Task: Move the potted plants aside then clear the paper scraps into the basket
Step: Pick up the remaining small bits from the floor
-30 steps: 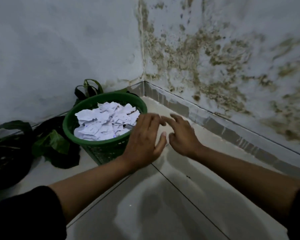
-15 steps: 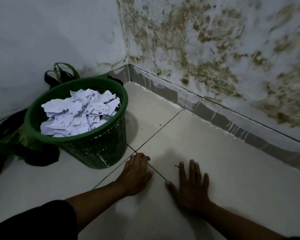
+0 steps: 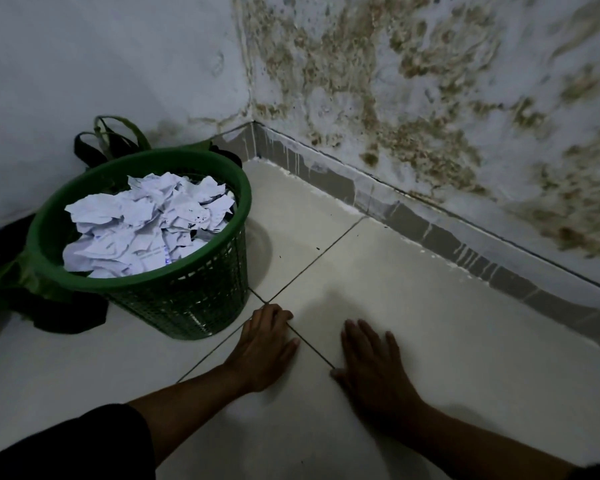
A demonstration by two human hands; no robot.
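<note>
Green basket (image 3: 187, 306) brimful of paper scraps (image 3: 146, 230); left hand (image 3: 264, 351) and right hand (image 3: 374, 372) beside it, flat on tile, empty. Risk: nudging basket spills scraps.

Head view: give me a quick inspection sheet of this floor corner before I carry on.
Surface: pale tiled floor with dark grout lines; no paper seen lying on it.
Job's things: green basket upright near the corner, heaped with crumpled paper scraps; potted plants in dark bags behind and to the left of the basket, against the wall.
Clutter: a few tiny dark specks on the tiles.
Grips: left hand and right hand both resting palm down on the floor, holding nothing.
Cables: nothing seen.
Surroundings: white walls, the right one heavily stained brown; grey skirting along the base.
</note>
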